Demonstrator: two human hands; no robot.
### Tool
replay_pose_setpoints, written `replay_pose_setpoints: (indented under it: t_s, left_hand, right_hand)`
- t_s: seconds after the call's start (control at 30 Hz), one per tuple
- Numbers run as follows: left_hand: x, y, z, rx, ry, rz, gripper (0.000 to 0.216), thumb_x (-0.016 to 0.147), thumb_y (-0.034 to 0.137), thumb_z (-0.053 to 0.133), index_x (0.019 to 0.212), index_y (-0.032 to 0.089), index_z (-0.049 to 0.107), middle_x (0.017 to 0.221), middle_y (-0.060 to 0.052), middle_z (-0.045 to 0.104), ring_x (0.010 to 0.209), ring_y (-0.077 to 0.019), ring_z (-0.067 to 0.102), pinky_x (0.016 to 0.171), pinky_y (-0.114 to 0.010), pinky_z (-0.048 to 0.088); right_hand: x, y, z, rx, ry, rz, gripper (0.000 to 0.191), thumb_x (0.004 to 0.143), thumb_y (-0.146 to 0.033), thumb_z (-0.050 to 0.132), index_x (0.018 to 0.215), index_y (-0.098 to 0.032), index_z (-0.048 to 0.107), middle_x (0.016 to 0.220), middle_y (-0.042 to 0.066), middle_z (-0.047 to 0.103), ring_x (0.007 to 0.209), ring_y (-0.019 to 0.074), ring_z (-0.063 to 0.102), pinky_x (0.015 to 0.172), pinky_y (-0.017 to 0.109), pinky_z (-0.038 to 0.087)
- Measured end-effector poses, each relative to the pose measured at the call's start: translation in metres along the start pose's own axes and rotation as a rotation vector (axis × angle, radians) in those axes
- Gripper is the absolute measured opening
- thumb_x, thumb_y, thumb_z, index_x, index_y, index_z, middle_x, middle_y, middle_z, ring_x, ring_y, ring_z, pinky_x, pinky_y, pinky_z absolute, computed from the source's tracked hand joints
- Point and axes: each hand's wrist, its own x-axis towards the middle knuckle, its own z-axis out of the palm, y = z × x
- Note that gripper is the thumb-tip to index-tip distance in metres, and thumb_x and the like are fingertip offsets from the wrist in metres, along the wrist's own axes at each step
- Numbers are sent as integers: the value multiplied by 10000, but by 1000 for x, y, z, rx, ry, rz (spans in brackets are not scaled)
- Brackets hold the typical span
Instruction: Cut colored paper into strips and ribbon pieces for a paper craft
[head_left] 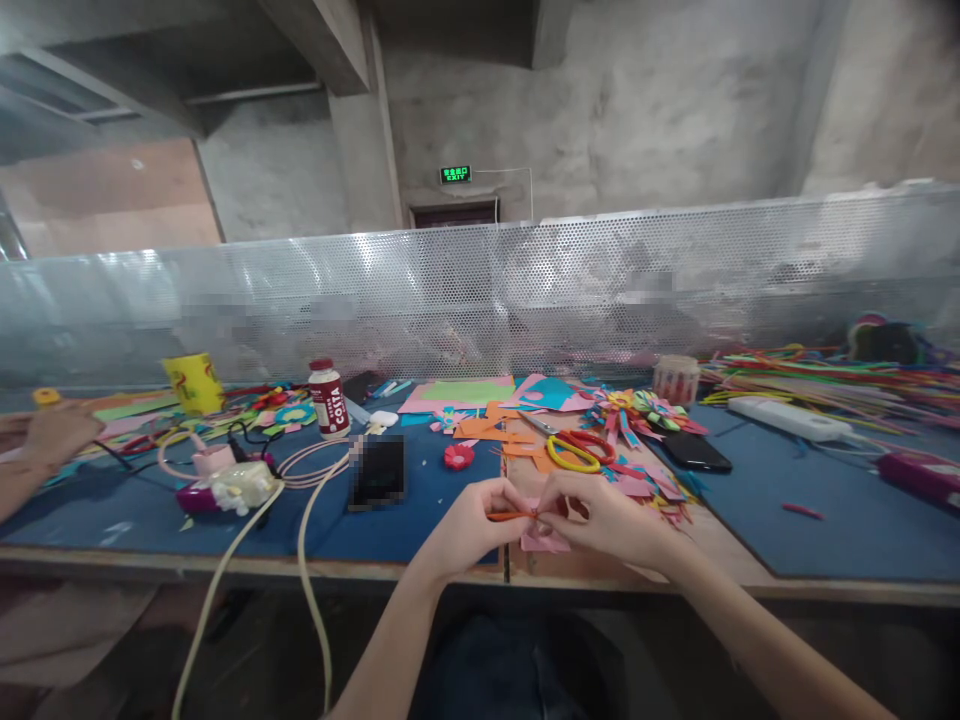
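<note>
My left hand (480,522) and my right hand (600,515) meet above the front edge of the table. Between the fingertips of both is a thin orange strip (510,516), pinched; whether it is paper or a craft stem I cannot make out. Pink paper (545,541) shows just below the fingers. Beyond my right hand lie scissors (574,455) with yellow and red handles, among orange paper pieces (487,428) and a heap of colourful cut scraps (637,425). A red paper flower (459,457) rests on the blue mat past my left hand.
A Costa bottle (328,400), a yellow can (193,384), a power strip (229,485) and cables stand to the left. Another person's hand (64,435) is at far left. To the right are a phone (696,452), a white power strip (787,418) and coloured craft stems (817,375).
</note>
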Motion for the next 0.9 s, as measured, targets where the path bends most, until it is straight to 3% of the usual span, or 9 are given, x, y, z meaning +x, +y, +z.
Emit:
replay_pose_setpoints:
  t_s: [0.9]
  left_hand:
    - [0, -2, 0, 73, 32, -1, 104, 695, 176, 621, 772, 121, 576, 749, -51, 663, 745, -163, 629, 683, -249, 468]
  right_hand:
    - [4, 3, 1, 167, -65, 37, 184, 797, -336, 552, 787, -171, 632, 738, 12, 643, 637, 117, 528, 568, 228, 375]
